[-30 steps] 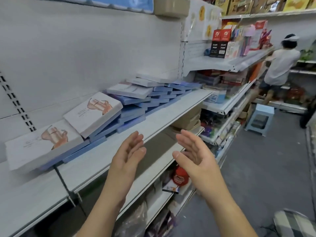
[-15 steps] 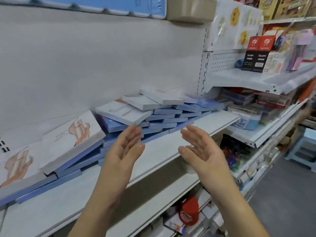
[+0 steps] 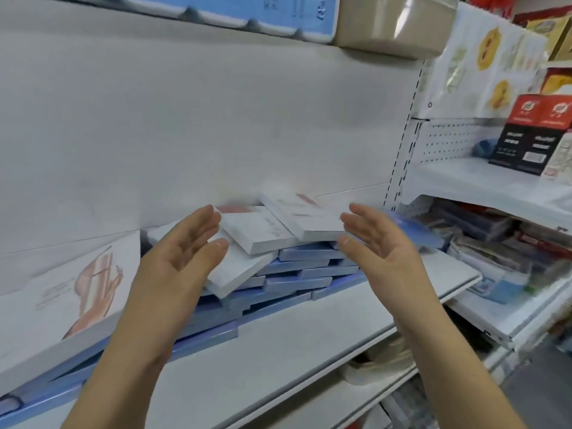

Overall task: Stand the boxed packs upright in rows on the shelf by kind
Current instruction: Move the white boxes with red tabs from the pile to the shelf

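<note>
At the far left a white pack [image 3: 62,292] with a printed figure lies tilted on blue-edged ones. The boxed packs [image 3: 297,267] lie slumped in an overlapping heap along the back of the shelf [image 3: 309,351], flat or tilted. The left hand [image 3: 176,261] hovers before the heap, fingers straight, palm turned inward, holding nothing. The right hand [image 3: 383,252] faces it, likewise spread and empty, at the heap's right side. Farther right, red-and-black boxes [image 3: 532,140] stand on a neighbouring shelf [image 3: 464,181].

The boxed packs [image 3: 272,239] look like smooth matt card; the shelf [image 3: 309,342] is smooth white painted metal.
</note>
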`<control>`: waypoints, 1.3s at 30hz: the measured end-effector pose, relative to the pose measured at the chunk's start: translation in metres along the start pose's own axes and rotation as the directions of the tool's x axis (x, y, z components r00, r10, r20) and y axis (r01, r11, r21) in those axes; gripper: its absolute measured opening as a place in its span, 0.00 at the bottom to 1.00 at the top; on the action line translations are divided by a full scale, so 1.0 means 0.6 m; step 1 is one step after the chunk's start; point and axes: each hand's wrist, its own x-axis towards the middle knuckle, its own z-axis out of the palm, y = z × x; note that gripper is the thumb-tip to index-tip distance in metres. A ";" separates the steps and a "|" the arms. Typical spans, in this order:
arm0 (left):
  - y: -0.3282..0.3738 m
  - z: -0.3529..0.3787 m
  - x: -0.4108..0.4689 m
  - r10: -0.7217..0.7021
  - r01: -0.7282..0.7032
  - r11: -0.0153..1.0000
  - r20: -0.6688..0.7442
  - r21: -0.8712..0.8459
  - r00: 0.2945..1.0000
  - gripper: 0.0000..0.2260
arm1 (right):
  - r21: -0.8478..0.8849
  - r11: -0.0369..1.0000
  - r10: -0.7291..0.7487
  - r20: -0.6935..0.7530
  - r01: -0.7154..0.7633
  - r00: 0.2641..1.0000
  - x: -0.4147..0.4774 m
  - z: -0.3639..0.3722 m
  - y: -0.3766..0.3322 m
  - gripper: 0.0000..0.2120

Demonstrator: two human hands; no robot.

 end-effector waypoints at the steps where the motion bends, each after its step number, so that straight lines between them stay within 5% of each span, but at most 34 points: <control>1: 0.000 0.005 0.007 -0.010 0.011 1.000 -0.020 0.023 1.000 0.19 | 0.005 1.000 0.009 0.007 -0.009 1.000 0.017 -0.004 0.007 0.22; 13: 0.061 0.139 0.057 -0.045 0.116 0.897 -0.173 0.425 0.984 0.19 | -0.003 0.995 0.099 0.074 -0.099 0.992 0.226 -0.130 0.089 0.18; 18: 0.072 0.242 0.110 -0.206 0.201 0.600 -0.093 0.774 0.974 0.36 | -0.192 0.961 0.232 0.173 -0.198 0.957 0.315 -0.155 0.155 0.23; 21: 0.054 0.281 0.151 -0.305 0.261 0.318 -0.162 0.911 0.939 0.45 | -0.450 0.887 0.251 0.275 -0.107 0.928 0.349 -0.152 0.180 0.27; 24: 0.032 0.292 0.170 -0.287 0.261 0.208 -0.196 0.943 0.938 0.49 | -0.592 0.805 0.297 0.334 -0.046 0.894 0.354 -0.150 0.188 0.37; 30: 0.020 0.274 0.181 -0.379 0.224 0.321 -0.092 0.920 0.921 0.51 | -0.612 0.779 0.269 0.525 0.138 0.808 0.325 -0.151 0.194 0.47; 34: 0.020 0.275 0.174 -0.285 0.234 0.500 -0.096 0.834 0.954 0.49 | -0.632 0.750 0.228 0.524 0.196 0.820 0.329 -0.150 0.190 0.38; 39: 0.032 0.269 0.169 -0.107 0.106 0.747 -0.039 0.657 0.994 0.46 | -0.710 0.538 0.111 0.594 0.455 0.797 0.326 -0.139 0.157 0.26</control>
